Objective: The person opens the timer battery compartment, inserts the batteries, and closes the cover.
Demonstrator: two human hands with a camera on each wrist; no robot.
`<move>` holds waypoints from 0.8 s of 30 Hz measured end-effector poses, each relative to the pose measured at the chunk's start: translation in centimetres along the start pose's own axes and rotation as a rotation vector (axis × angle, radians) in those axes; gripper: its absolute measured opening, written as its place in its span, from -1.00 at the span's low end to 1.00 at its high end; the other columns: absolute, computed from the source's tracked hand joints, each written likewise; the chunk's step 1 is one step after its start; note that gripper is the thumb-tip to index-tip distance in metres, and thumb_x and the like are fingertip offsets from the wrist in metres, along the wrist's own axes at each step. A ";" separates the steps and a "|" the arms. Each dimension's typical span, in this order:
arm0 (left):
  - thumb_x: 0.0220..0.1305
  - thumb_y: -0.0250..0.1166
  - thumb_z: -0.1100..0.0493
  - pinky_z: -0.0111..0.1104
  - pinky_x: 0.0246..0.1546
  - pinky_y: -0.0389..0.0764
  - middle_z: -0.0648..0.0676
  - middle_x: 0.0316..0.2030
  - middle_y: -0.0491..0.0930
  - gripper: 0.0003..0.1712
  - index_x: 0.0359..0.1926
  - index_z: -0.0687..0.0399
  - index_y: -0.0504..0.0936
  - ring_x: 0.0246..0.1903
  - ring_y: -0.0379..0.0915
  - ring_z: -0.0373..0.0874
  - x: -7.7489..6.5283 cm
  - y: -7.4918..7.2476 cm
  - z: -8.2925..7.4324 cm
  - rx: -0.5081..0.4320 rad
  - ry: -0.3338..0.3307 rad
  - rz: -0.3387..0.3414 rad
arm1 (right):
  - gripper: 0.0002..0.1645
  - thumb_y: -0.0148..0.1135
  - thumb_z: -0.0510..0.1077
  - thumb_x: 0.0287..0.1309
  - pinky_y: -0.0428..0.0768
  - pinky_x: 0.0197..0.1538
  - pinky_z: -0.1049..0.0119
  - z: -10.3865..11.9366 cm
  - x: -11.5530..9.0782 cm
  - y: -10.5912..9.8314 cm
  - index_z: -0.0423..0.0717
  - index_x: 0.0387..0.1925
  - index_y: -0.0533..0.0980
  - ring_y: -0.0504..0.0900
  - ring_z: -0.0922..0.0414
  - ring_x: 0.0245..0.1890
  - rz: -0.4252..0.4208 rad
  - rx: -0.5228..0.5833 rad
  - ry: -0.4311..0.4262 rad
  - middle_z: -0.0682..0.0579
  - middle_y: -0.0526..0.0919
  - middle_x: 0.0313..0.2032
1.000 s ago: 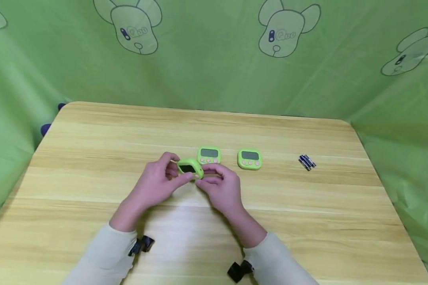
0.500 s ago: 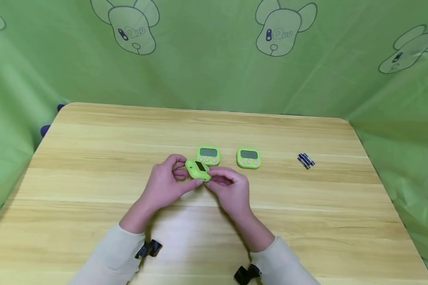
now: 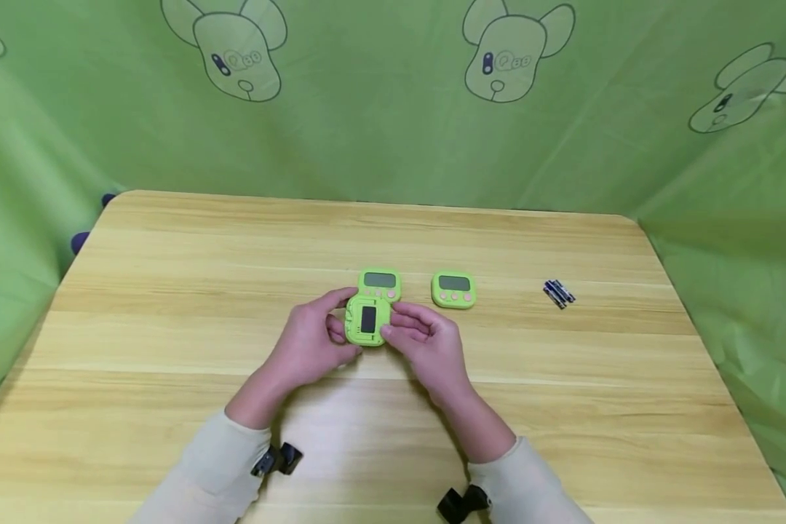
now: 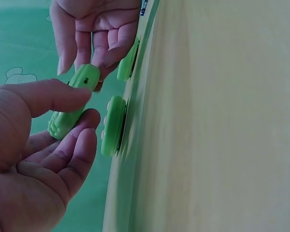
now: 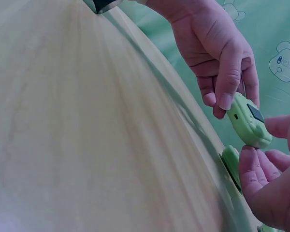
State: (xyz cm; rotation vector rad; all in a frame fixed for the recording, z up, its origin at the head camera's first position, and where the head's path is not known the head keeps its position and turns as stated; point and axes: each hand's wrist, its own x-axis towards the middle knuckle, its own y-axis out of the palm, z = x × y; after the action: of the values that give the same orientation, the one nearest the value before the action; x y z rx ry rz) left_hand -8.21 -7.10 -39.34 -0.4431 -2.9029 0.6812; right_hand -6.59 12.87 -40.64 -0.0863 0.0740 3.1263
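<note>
A green kitchen timer (image 3: 368, 320) is held over the table with its back turned up in the head view, showing a dark rectangular panel. My left hand (image 3: 308, 340) grips its left side, the thumb low and the index finger at the top corner. At the lower right corner my right hand (image 3: 435, 353) pinches it, thumb on the back. Its narrow side, with a small slot, shows on the timer (image 4: 84, 77) in the left wrist view. Just behind it lies a second green timer (image 3: 380, 279), screen up, its lower part overlapped.
Another green timer (image 3: 454, 290) with a grey screen and pink buttons lies to the right. Farther right is a small group of dark batteries (image 3: 559, 293). The wooden table (image 3: 203, 255) ends at a green cloth backdrop (image 3: 380, 109) printed with animal heads.
Both hands have turned the held timer over, from its screen side tilted up to its back facing up. The hands have shifted slightly right; the timers and batteries on the table stay put.
</note>
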 end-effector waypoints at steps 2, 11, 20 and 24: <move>-0.23 0.54 0.53 -0.40 -0.37 0.65 0.14 -0.11 0.61 -0.03 0.33 0.22 0.44 -0.41 0.58 -0.16 0.1 0.1 0.0 0.010 0.022 -0.002 | -0.57 0.47 -0.45 0.01 0.67 -0.08 0.21 0.0 0.2 0.1 -0.37 -0.01 0.62 0.71 0.00 -0.21 0.001 -0.020 0.022 -0.25 0.69 -0.19; -0.30 0.62 0.50 -0.37 -0.47 0.61 0.03 -0.33 0.54 -0.01 0.30 0.20 0.50 -0.47 0.51 -0.11 0.3 0.6 0.5 0.075 0.116 0.009 | -0.63 0.54 -0.36 -0.03 0.68 -0.20 0.31 -0.3 0.8 0.0 -0.34 -0.12 0.66 0.67 0.07 -0.33 0.000 -0.135 0.068 -0.16 0.68 -0.29; -0.41 0.71 0.42 -0.40 -0.56 0.57 -0.02 -0.43 0.52 0.04 0.28 0.20 0.55 -0.56 0.44 -0.20 0.5 0.8 0.6 0.138 0.115 -0.003 | -0.70 0.54 -0.40 -0.07 0.67 -0.29 0.34 -0.3 1.2 -0.1 -0.36 -0.22 0.67 0.66 0.09 -0.41 0.019 -0.182 0.054 -0.15 0.69 -0.39; -0.44 0.72 0.41 -0.39 -0.56 0.56 -0.03 -0.48 0.51 0.06 0.28 0.16 0.56 -0.56 0.43 -0.19 0.5 1.1 0.9 0.139 0.077 0.004 | -0.73 0.54 -0.44 -0.10 0.67 -0.31 0.34 -0.5 1.3 -0.1 -0.36 -0.28 0.68 0.66 0.08 -0.43 0.019 -0.190 0.068 -0.14 0.69 -0.41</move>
State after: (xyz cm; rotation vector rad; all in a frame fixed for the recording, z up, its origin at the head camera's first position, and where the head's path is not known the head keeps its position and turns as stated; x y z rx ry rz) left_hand -8.61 -6.40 -40.59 -0.4480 -2.7609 0.8410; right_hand -7.83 12.92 -41.18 -0.1952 -0.2229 3.1402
